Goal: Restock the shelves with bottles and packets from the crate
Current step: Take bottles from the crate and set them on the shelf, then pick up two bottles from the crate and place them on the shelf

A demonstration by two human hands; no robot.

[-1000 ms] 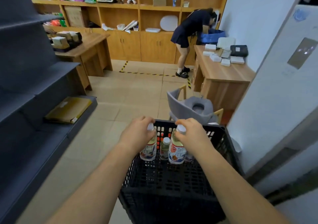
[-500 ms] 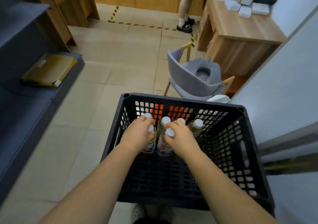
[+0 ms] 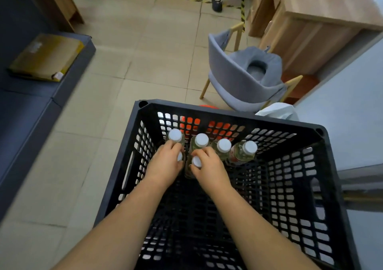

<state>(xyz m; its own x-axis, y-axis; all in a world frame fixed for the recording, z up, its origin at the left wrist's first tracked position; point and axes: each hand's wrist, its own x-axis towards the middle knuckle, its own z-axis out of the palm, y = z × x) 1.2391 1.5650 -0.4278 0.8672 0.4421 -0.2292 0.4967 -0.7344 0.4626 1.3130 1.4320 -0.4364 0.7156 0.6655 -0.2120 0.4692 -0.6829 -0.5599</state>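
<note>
At lower centre the left hand (image 3: 165, 165) and right hand (image 3: 208, 166) each clasp a bottle (image 3: 195, 162) by its cap inside the crate (image 3: 310, 197), apparently picking 2 to lift straight up, clear of 4 neighbouring bottles, toward the shelf (image 3: 27, 112) at left.

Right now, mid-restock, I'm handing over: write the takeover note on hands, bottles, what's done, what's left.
Left hand: grips a bottle neck inside the black crate.
Right hand: grips another bottle, cap showing.
Four more capped bottles stand along the crate's far wall.
Grey shelf on the left holds only a yellow packet.
Done: no bottle visible on that shelf.
Left: lift both, shelve, return for the rest.
</note>
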